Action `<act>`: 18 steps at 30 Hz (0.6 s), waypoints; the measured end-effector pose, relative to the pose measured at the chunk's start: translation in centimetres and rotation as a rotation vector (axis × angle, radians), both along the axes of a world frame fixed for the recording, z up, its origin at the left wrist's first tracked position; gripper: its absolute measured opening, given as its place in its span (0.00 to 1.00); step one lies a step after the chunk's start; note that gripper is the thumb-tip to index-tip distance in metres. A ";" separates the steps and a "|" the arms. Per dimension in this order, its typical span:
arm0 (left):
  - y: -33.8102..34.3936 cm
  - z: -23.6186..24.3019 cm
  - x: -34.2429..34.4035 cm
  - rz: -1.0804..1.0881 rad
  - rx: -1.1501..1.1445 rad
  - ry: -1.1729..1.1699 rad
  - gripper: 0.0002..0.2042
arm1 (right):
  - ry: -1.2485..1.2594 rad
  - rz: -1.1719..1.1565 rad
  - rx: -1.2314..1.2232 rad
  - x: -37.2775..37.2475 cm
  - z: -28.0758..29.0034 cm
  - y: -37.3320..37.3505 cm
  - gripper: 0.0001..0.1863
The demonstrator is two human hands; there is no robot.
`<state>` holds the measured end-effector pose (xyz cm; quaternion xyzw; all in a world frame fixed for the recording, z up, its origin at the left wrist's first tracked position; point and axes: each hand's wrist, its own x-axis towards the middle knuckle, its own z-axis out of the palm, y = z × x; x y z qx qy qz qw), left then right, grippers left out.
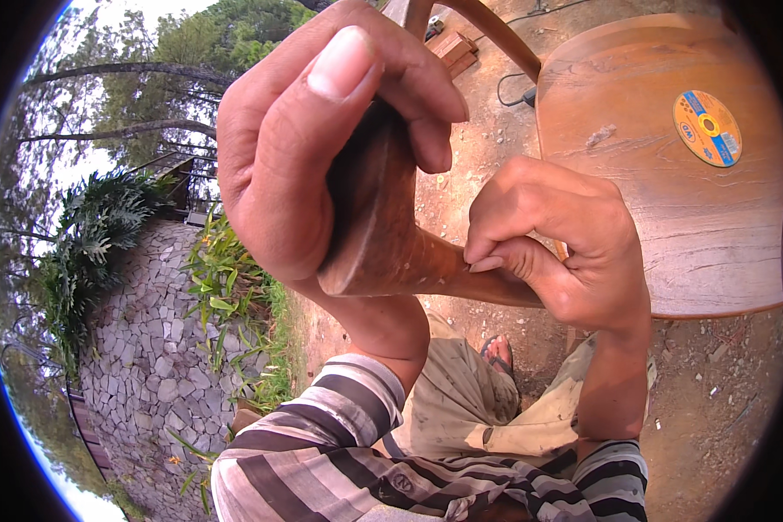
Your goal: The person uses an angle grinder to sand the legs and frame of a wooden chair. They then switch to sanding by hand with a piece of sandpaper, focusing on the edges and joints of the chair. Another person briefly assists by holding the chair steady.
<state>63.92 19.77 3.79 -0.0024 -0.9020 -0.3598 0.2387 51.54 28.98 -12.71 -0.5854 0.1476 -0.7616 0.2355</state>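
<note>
Close in front of me is a brown wooden furniture part, broad and flared at its near end, narrowing toward the right. My left hand is wrapped over the broad end, thumb on top and fingers curled round the far side. Against the narrower stretch, my right hand is closed in a pinch, thumb and forefinger tips touching the wood. Whatever sits between those fingertips, if anything, is too small to make out. Behind the right hand, the part's far end is hidden.
A rounded wooden seat-like panel lies at the right, bearing an orange and blue abrasive disc and a small crumpled scrap. Beyond are a curved wooden bar, reddish blocks and a black cable. Stone paving and plants are left.
</note>
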 end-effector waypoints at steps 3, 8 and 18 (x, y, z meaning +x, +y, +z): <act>0.4 -0.5 0.3 0.025 -0.050 0.042 0.24 | 0.022 -0.029 0.008 0.7 0.3 0.0 0.06; 0.4 -0.4 0.1 -0.008 -0.070 0.027 0.24 | 0.068 -0.021 0.043 0.3 0.1 -0.1 0.06; 0.0 -0.5 0.1 -0.048 -0.089 0.030 0.25 | 0.002 0.025 0.133 0.3 0.5 0.9 0.07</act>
